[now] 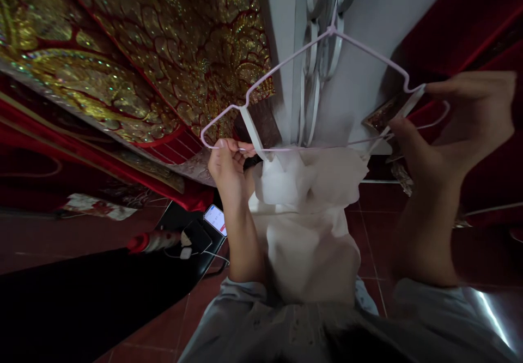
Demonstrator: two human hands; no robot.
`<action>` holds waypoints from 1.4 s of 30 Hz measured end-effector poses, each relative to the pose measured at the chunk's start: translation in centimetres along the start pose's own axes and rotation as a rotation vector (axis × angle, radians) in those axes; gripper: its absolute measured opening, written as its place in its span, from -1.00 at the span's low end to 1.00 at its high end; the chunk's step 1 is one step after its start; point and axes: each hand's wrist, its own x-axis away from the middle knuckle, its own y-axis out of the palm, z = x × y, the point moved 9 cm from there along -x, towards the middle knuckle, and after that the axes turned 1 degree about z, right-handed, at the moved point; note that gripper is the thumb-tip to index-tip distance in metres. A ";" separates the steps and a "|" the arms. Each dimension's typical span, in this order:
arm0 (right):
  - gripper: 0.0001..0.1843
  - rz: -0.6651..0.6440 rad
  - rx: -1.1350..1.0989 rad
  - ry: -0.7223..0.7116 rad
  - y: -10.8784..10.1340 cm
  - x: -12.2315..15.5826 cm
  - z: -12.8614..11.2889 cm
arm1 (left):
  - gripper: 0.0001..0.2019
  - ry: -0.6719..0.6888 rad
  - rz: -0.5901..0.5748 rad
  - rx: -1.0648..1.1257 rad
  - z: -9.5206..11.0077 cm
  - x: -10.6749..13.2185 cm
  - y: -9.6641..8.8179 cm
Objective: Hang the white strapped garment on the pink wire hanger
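Note:
A thin pale pink clothes hanger [292, 58] is held up in front of me, its hook pointing away. From it hangs a white ruffled garment [310, 227] with narrow shoulder straps. One strap [251, 128] loops over the hanger's left arm. My left hand [231, 161] is closed around the hanger's lower bar at the left corner. On the right, my right hand [457, 123] pinches the other strap [408, 104] between thumb and finger, beside the hanger's right notch.
Red and gold sequined garments [183, 52] hang at the left, with more red cloth [494, 41] at the right. Behind the hanger stands a pale panel [286, 19] with a ring-patterned strip. A lit phone [215, 220] lies on a black surface at lower left, above red floor tiles [151, 330].

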 end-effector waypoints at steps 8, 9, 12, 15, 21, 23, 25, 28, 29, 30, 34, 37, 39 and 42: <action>-0.50 0.108 -0.131 0.314 0.7 3.1 4.5 | -0.51 0.033 -0.008 -0.006 0.0 0.1 0.0; -0.51 0.062 -0.143 0.308 1.1 3.1 3.9 | -0.51 0.043 -0.006 -0.009 0.0 0.1 0.0; -0.52 -0.065 -0.148 0.239 1.9 2.6 1.0 | -0.51 0.085 0.004 -0.001 0.1 0.1 -0.2; -0.54 -0.101 -0.140 0.223 2.2 2.2 -0.4 | -0.51 0.102 0.022 -0.007 0.1 0.1 -0.4; -0.54 0.178 -0.091 0.268 0.7 3.6 2.1 | -0.50 0.056 0.018 -0.047 0.2 0.1 -0.3; -0.56 0.168 -0.094 0.303 1.0 4.1 2.6 | -0.51 0.045 0.021 -0.043 0.1 0.1 -0.3; -0.61 0.132 -0.103 0.339 1.3 4.4 2.4 | -0.53 0.041 0.019 -0.023 0.0 0.1 -0.3; -0.71 0.117 -0.045 0.284 1.2 4.2 0.2 | -0.55 0.030 0.001 0.011 -0.4 0.3 0.0; -0.74 0.077 -0.019 0.234 1.6 4.2 -1.0 | -0.55 0.022 -0.004 0.014 -0.5 0.5 0.1; -0.77 -0.017 -0.007 0.186 2.4 4.2 -2.2 | -0.55 0.015 -0.007 0.013 -0.7 0.6 0.2; -0.68 -0.567 -0.062 0.118 7.6 6.7 -4.9 | -0.53 0.030 0.009 0.007 -0.9 1.1 0.3; -0.69 -0.623 -0.045 0.137 8.1 7.6 -5.0 | -0.55 0.027 -0.030 0.012 -1.4 1.4 0.4; -0.78 -0.588 -0.049 0.152 7.8 7.6 -4.9 | -0.54 0.001 -0.085 -0.002 -2.0 1.8 0.6; -0.90 -0.578 -0.078 0.176 7.7 7.4 -4.7 | -0.45 -0.080 -0.239 -0.126 -2.6 3.3 1.4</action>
